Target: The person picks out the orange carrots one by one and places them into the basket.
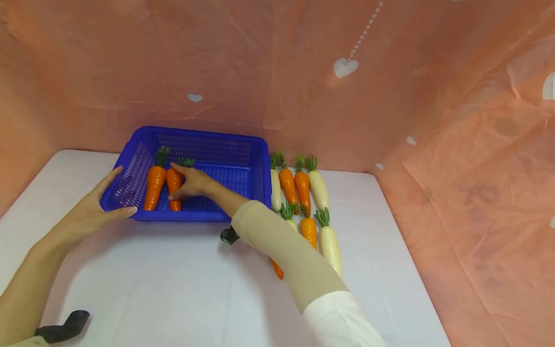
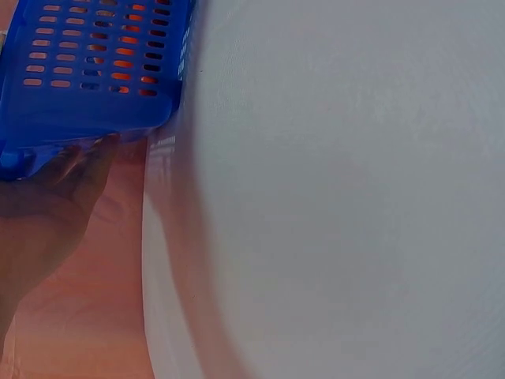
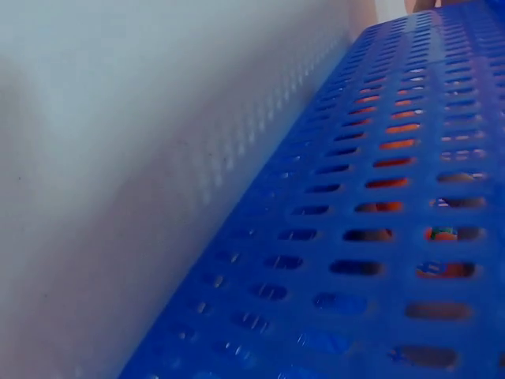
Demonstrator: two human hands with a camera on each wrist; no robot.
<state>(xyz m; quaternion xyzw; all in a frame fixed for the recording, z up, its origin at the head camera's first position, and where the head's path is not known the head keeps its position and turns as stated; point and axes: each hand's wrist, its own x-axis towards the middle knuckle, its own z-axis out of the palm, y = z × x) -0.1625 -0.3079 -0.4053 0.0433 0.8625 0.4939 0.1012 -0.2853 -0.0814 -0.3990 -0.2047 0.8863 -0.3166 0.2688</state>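
Note:
In the head view a blue basket [image 1: 256, 178] holds two orange carrots; one carrot [image 1: 154, 185] lies at its left side. My right hand [image 1: 195, 183] reaches into the basket with thumb and fingers around the other carrot [image 1: 175, 185]. At the basket's left end is my left hand [image 1: 93, 205], its thumb at the front rim and its fingers against the outside. The left wrist view shows that hand [image 2: 47, 213] touching the basket's end wall [image 2: 79, 118]. Basket slots [image 3: 387, 181] fill much of the right wrist view, with orange showing through; the right hand is mostly hidden there.
Right of the basket lie several carrots [image 1: 302, 185] and several white radishes [image 1: 330, 246], some partly behind my right sleeve [image 1: 286, 255]. They rest on a white table [image 1: 173, 274]. An orange cloth [image 1: 234, 62] with hearts stands behind and at the sides.

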